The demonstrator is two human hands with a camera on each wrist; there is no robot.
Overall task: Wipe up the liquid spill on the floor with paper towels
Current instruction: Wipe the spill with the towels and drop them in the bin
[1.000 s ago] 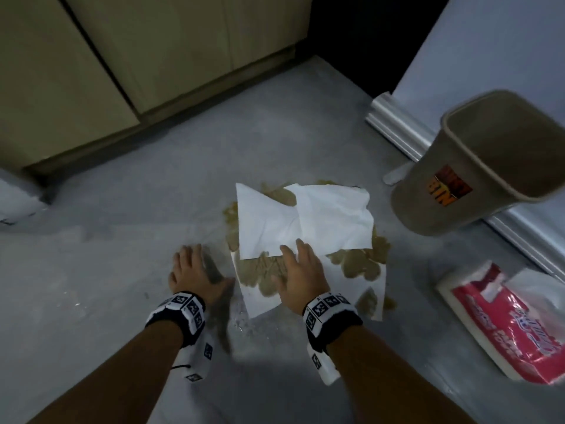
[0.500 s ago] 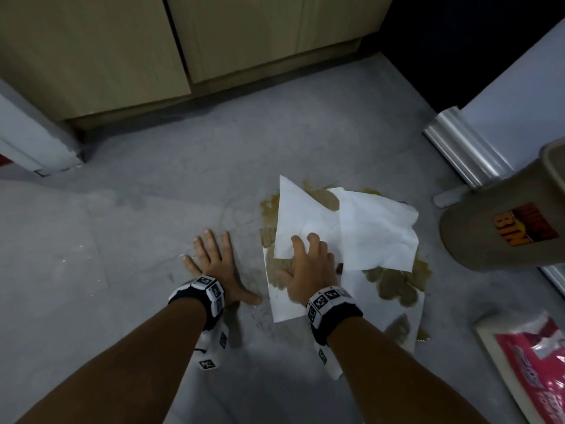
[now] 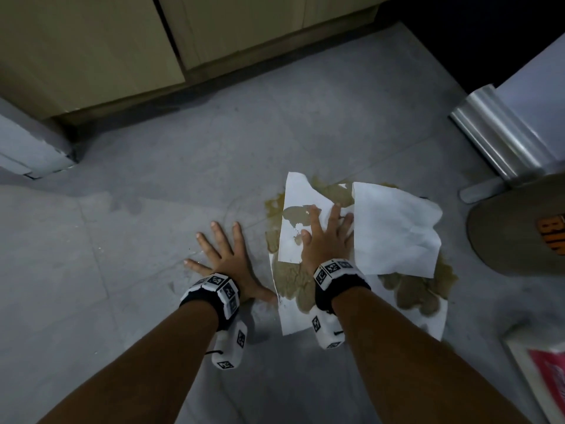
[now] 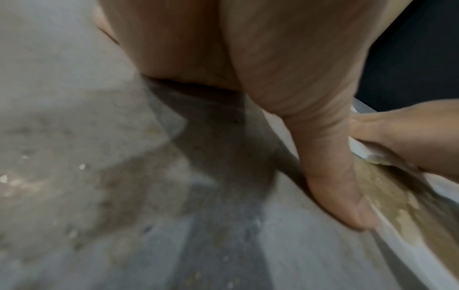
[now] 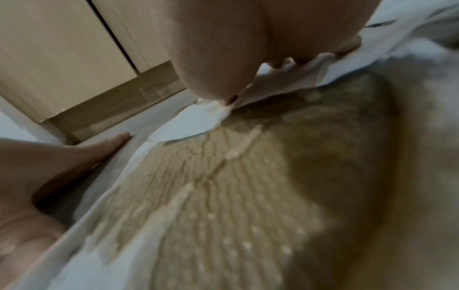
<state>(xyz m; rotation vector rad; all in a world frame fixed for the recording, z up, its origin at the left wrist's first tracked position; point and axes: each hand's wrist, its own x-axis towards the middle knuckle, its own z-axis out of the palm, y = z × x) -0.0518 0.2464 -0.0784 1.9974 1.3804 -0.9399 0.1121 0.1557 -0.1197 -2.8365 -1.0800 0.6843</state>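
White paper towels (image 3: pixel 394 231) lie spread over a brown liquid spill (image 3: pixel 425 289) on the grey floor. Large patches of the towels (image 5: pixel 223 206) are soaked brown. My right hand (image 3: pixel 327 231) presses flat on the towels with straight, spread fingers. My left hand (image 3: pixel 224 255) rests flat on the bare floor just left of the towels, fingers spread, thumb (image 4: pixel 347 206) touching the towel's edge. Brown liquid (image 3: pixel 273 206) shows beyond the towels' left and far edges.
A tan waste bin (image 3: pixel 519 237) stands right of the spill, against a metal skirting (image 3: pixel 501 139). A red and white towel pack (image 3: pixel 544 377) lies at the lower right. Wooden cabinets (image 3: pixel 153 41) run along the far side. A white frame corner (image 3: pixel 30 148) stands at left.
My right hand has slid forward over the towels, its fingers spreading, and more of the top sheet is soaked. The left hand stays planted on the floor. The view has shifted left.
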